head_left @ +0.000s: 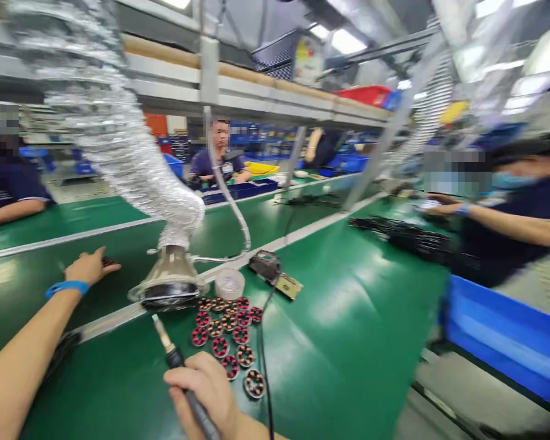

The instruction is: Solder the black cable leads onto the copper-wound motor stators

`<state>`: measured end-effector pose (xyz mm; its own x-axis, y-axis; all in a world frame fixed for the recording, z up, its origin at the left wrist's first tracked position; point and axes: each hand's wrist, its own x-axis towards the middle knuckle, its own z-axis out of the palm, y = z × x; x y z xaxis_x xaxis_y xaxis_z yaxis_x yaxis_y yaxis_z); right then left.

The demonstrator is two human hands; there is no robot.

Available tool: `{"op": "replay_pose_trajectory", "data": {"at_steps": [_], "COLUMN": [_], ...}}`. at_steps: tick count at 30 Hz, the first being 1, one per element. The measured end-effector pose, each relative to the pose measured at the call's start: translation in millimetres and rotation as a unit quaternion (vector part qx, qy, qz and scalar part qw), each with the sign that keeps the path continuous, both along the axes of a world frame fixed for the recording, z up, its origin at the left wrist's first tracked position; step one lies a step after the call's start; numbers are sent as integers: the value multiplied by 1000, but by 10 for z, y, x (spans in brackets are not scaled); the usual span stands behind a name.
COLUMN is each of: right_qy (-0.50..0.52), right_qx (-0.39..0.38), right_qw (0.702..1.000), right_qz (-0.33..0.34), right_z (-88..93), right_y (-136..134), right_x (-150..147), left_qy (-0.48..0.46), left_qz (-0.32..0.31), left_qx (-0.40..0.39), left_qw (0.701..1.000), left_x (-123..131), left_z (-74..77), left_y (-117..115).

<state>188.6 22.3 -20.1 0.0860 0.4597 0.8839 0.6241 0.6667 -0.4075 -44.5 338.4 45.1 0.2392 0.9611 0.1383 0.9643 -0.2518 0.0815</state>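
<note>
My right hand is closed around the dark handle of a soldering iron. The iron's tip points up and away, just below the metal fume hood. Stretched out on the far left, my left hand holds a small dark reddish piece that looks like a motor stator, partly hidden by the fingers. Several ring-shaped motor stators with red or copper-coloured windings lie on the green bench in front of and right of the iron. My left hand is well apart from that group.
A silver flexible duct hangs down to the hood. Behind the stators are a clear tape roll and a soldering iron stand. A black cable crosses the bench. Black wires lie near a co-worker on the right, above a blue bin.
</note>
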Motion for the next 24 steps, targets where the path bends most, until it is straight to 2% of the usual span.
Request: {"op": "replay_pose_trajectory", "data": {"at_steps": [3, 6, 8, 10, 13, 15, 17, 19, 21, 24], "right_qy": [-2, -11, -31, -54, -73, -75, -83, -99, -110, -115], "right_qx": [-55, -51, -47, -48, -45, -37, -34, -37, -43, -60], "right_qw": [998, 996, 995, 993, 990, 989, 988, 986, 985, 983], "right_qz": [43, 77, 83, 94, 113, 118, 126, 132, 128, 130], "right_z": [9, 30, 45, 48, 19, -20, -67, -117, -162, -196], "right_y": [-74, -107, -137, -166, -179, -166, -150, -140, -133, -123], "right_x": [25, 22, 5, -16, -45, -55, -50, -35, -19, -13], "left_qy": [57, 87, 97, 99, 93, 99, 108, 110, 110, 103], "left_qz": [50, 142, 175, 173, 110, 83, 92, 116, 147, 203], "left_qx": [-13, -43, -54, -80, -111, -79, -54, -45, -25, 41], "left_qw": [997, 985, 978, 977, 983, 988, 988, 986, 983, 973], "left_x": [-301, -740, -968, -1069, -995, -869, -751, -691, -729, -945], "left_z": [274, 366, 297, 159, -76, -188, -223, -155, 18, 353], "left_y": [-339, -743, -1099, -1480, -1956, -2142, -2203, -2148, -2005, -1755]}}
